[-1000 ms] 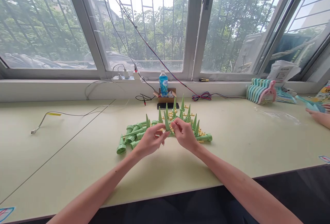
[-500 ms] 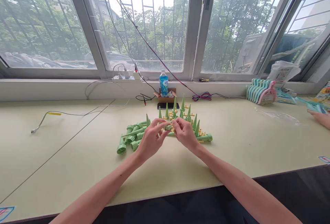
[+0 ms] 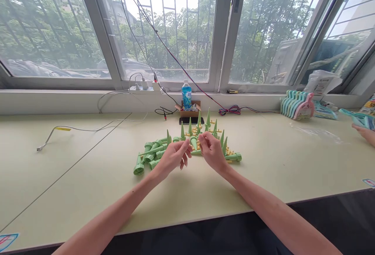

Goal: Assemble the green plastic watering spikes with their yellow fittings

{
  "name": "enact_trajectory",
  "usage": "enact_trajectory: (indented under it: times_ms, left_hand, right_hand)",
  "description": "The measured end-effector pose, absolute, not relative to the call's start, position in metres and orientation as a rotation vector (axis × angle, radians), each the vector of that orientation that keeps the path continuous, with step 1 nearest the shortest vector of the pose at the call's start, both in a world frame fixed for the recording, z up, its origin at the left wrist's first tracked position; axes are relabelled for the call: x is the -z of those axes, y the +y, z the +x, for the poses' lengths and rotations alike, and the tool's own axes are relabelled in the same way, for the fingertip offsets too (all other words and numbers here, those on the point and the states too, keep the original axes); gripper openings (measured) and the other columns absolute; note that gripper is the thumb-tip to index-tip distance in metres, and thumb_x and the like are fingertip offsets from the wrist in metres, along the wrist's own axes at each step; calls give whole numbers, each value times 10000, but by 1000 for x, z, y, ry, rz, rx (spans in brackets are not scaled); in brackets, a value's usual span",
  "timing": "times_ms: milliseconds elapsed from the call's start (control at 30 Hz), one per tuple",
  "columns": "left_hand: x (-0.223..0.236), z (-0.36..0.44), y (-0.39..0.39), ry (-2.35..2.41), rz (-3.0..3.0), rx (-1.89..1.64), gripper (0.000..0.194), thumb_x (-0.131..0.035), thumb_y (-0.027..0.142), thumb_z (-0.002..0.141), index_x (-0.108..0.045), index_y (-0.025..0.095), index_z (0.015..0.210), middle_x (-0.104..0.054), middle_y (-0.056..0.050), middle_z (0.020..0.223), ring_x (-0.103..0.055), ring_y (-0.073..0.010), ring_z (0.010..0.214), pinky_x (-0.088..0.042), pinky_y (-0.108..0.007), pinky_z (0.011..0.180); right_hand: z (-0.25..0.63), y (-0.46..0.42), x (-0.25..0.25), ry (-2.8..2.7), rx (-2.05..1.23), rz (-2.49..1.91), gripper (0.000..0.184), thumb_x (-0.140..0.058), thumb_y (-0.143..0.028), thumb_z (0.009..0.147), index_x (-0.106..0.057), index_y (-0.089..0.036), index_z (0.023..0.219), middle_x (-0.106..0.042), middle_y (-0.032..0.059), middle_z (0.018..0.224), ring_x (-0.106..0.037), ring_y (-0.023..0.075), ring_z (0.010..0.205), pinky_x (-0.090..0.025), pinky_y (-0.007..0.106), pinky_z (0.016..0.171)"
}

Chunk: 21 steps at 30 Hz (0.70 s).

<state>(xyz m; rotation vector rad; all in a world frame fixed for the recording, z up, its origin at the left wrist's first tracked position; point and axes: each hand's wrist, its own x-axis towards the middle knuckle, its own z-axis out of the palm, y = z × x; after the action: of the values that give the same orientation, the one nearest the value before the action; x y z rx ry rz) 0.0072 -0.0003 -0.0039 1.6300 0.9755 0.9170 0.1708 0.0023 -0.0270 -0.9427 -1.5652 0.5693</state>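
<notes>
My left hand [image 3: 175,154] is beside a green plastic spike [image 3: 193,143], its fingers loosely bent and apart with nothing visible in them. My right hand [image 3: 212,150] is closed in a pinch at the spike's right side, where a bit of yellow shows at the fingertips. The spike hangs between both hands with its narrow end down. Behind the hands, several green spikes [image 3: 208,119] stand upright among small yellow valve pieces [image 3: 229,150]. Left of my left hand lies a pile of green spikes with ribbed, hollow ends [image 3: 138,168]. My hands hide part of the group.
A blue-liquid bottle [image 3: 186,95] stands by a small cardboard box [image 3: 190,113], with a dark phone [image 3: 191,121] in front. Cables [image 3: 231,109] lie along the wall. Pastel hangers [image 3: 297,104] stand at right, near another person's hand [image 3: 365,133]. A grey cable [image 3: 84,130] crosses the left side.
My left hand has let go of the green spike and turned, its fingers loosening downward. The spike now points down beside my right fingertips. At far right, the other person's hand has shifted slightly.
</notes>
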Motion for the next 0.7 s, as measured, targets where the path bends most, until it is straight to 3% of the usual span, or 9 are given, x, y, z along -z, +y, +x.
enact_trajectory:
  times_ms: [167, 533, 700]
  left_hand:
    - [-2, 7, -3, 924, 1504, -794, 503, -541, 614, 810, -504, 138, 651, -580, -37, 688, -521, -88, 472, -378, -203, 385]
    - [-2, 1, -4, 940, 1676, -884, 340, -646, 451, 799, -475, 174, 698, -504, 39, 554, -508, -86, 473, -395, -198, 435]
    - [-2, 1, -5, 925, 1725, -983, 310, -695, 394, 760, -475, 180, 718, -475, 53, 596, -497, -76, 471, -381, -197, 420]
  right_hand:
    - [170, 1, 28, -1655, -553, -854, 275, -424, -383, 953, -446, -195, 754, -379, -51, 577, -299, 83, 502, -258, 216, 475]
    - [170, 3, 29, -1658, -586, -854, 273, -427, -390, 949, -433, -199, 753, -346, -59, 560, -282, 83, 482, -244, 221, 464]
    - [169, 4, 30, -1655, -595, -868, 283, -417, -390, 953, -425, -200, 744, -343, -59, 549, -288, 84, 474, -233, 226, 459]
